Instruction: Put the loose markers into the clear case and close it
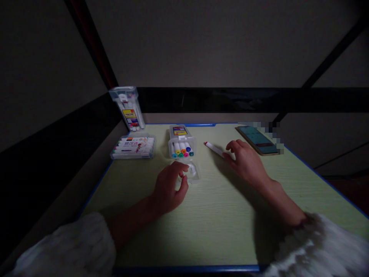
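Observation:
My left hand (pixel 170 188) hovers over the near middle of the table, fingers curled, with a gap between thumb and forefinger. Just beyond its fingertips lies a clear plastic lid (pixel 193 173), partly hidden by the hand. A white marker with a red end (pixel 213 148) lies slantwise on the table. My right hand (pixel 248 163) is at its near end, the thumb close to or touching it, with thumb and forefinger apart. Behind the lid, a clear marker case (pixel 182 141) lies with the colored ends of several markers facing me.
At the left lies a second clear case of markers (pixel 134 147). Behind it a tall clear case (pixel 128 109) stands upright with markers inside. A phone (pixel 258 139) lies at the back right. The pale green table (pixel 213 234) has blue edges, with a wall behind.

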`<state>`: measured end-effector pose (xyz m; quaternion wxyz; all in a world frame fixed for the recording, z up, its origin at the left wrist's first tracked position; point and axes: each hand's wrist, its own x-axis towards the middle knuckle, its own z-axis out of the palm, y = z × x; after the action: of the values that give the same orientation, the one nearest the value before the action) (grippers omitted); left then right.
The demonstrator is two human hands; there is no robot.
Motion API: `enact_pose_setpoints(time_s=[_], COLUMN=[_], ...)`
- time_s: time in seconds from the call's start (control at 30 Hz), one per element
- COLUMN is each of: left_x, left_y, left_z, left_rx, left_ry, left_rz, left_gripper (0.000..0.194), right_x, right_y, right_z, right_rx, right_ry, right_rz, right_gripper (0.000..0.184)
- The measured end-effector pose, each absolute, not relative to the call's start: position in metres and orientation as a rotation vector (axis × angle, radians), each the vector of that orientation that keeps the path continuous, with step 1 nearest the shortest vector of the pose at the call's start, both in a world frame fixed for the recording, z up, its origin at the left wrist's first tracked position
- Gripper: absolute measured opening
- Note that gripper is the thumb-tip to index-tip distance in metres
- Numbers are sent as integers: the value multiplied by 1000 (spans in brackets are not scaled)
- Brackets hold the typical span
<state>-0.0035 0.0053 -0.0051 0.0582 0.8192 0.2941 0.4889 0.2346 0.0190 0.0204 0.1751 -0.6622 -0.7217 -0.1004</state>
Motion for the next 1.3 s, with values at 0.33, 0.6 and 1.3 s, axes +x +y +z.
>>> enact_pose_setpoints(time_s=[0.33, 0.6, 1.3], left_x=[-2, -3, -3], left_y=[5, 5, 4], left_z=[-5, -5, -4], left_rx=[2491, 2494, 2517], left_ry=[882, 889, 852], left_rz=[1482, 1465, 1461], left_gripper=[22, 22, 20], right_x=[242, 242, 240], right_y=[23, 25, 28], right_z=[8, 4, 2], right_rx=[-2009, -2051, -2152], right_ry=[-2038, -2048, -2045], right_rz=[-303, -281, -98], right_gripper=[23, 23, 23])
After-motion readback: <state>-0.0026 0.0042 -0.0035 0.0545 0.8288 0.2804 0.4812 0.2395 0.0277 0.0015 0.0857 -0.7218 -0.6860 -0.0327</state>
